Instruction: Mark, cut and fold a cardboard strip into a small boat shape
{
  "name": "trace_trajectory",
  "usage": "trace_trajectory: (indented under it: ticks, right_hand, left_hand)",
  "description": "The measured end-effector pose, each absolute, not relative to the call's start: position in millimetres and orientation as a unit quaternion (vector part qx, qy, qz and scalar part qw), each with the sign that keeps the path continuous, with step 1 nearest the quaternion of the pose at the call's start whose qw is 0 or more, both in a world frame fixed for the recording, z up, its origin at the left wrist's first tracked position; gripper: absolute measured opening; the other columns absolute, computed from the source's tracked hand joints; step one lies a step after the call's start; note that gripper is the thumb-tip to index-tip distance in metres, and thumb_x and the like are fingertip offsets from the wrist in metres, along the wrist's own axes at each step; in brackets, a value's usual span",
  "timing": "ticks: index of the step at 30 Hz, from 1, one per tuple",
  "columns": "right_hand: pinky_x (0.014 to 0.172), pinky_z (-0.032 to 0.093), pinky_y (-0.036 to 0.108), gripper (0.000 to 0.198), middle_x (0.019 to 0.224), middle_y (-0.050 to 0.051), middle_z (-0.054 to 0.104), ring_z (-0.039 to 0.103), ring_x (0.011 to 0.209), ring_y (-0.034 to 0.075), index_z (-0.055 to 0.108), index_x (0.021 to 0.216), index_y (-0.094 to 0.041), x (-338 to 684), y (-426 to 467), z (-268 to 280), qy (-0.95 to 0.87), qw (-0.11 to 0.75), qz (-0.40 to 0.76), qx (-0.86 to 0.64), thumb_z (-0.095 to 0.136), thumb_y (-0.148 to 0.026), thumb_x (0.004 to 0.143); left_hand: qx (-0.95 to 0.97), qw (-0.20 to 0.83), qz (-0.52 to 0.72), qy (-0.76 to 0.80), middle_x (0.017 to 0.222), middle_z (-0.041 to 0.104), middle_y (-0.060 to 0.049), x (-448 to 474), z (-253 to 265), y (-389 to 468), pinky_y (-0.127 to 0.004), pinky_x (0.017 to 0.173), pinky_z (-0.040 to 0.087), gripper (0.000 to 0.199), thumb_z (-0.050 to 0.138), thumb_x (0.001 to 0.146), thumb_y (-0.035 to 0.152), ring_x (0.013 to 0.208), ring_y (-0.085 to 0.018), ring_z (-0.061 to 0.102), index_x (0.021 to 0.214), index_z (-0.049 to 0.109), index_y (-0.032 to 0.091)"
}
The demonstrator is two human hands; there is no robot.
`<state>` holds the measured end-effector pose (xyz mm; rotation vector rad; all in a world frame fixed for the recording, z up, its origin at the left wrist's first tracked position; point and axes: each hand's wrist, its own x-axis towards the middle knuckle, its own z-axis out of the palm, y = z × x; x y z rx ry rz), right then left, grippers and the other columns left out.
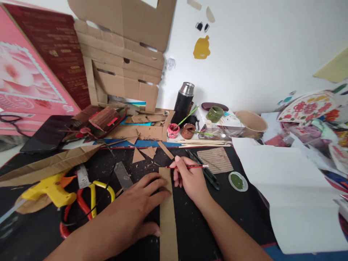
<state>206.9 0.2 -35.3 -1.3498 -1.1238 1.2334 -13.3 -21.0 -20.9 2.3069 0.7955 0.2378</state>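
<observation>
A long brown cardboard strip [168, 221] lies upright in my view on the black mat. My left hand [138, 208] rests flat on its left edge, fingers stretched out and the thumb apart. Between the thumb and fingers of my right hand [190, 177] is a slim red pencil [194, 166], its tip at the strip's top end. Just behind my right hand lie a dark green utility knife [210, 177] and a square of corrugated cardboard [217, 159]. A clear flat piece [123, 175] sits beyond my left hand.
To the left are a yellow glue gun [51, 190] and red-and-yellow-handled scissors [89, 195]. Cardboard scraps [138, 155] lie ahead. Paint jars [173, 131], a black thermos [183, 103] and a bowl [251, 123] stand at the back. A green paint lid [238, 181] and white paper [293, 195] lie right.
</observation>
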Motion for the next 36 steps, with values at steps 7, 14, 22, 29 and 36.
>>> trace_trajectory:
  ticks: [7, 14, 22, 29, 36]
  right_hand:
    - [0.036, 0.033, 0.019, 0.056, 0.051, -0.005, 0.058, 0.052, 0.036, 0.009, 0.071, 0.080, -0.019, 205.6, 2.2, -37.0, -0.458, 0.473, 0.513, -0.551, 0.066, -0.073, 0.094]
    - [0.034, 0.032, 0.018, 0.063, 0.048, -0.006, 0.055, 0.052, 0.034, 0.010, 0.070, 0.080, -0.018, 207.0, 6.0, -40.1, -0.432, 0.514, 0.500, -0.547, 0.066, -0.080, 0.091]
    - [0.033, 0.031, 0.018, 0.070, 0.047, -0.005, 0.054, 0.050, 0.032, 0.009, 0.069, 0.076, -0.018, 204.4, 6.8, -41.0, -0.427, 0.518, 0.499, -0.548, 0.067, -0.087, 0.085]
    - [0.033, 0.031, 0.018, 0.068, 0.048, -0.005, 0.055, 0.050, 0.032, 0.009, 0.070, 0.077, -0.018, 206.4, 6.9, -39.2, -0.429, 0.521, 0.507, -0.535, 0.068, -0.085, 0.086]
    - [0.034, 0.032, 0.019, 0.059, 0.049, -0.006, 0.055, 0.052, 0.034, 0.010, 0.071, 0.079, -0.018, 210.3, 5.6, -35.6, -0.447, 0.506, 0.515, -0.527, 0.068, -0.076, 0.092]
  left_hand:
    - [0.884, 0.338, 0.104, 0.307, 0.162, 0.060, -0.005, -15.8, -33.7, -20.5, -0.064, 0.129, 0.043, 0.079, 0.097, 0.077, 0.027, 0.161, -0.041, 0.038, 0.148, 0.066, 0.039]
    - [0.876, 0.347, 0.099, 0.320, 0.164, 0.058, -0.004, -16.8, -32.5, -20.7, -0.060, 0.130, 0.041, 0.076, 0.093, 0.079, 0.023, 0.162, -0.040, 0.037, 0.149, 0.067, 0.040]
    - [0.876, 0.342, 0.064, 0.334, 0.165, 0.058, -0.003, -13.3, -22.4, -19.8, -0.061, 0.130, 0.041, 0.074, 0.095, 0.079, 0.027, 0.163, -0.038, 0.036, 0.146, 0.068, 0.040]
    - [0.886, 0.316, 0.072, 0.332, 0.168, 0.056, -0.007, -13.9, -20.2, -24.0, -0.064, 0.130, 0.042, 0.074, 0.092, 0.080, 0.019, 0.164, -0.040, 0.038, 0.148, 0.066, 0.034]
    - [0.907, 0.253, 0.059, 0.331, 0.156, 0.063, -0.013, -12.1, -12.8, -29.6, -0.064, 0.123, 0.050, 0.066, 0.090, 0.085, 0.022, 0.151, -0.043, 0.053, 0.147, 0.069, 0.028]
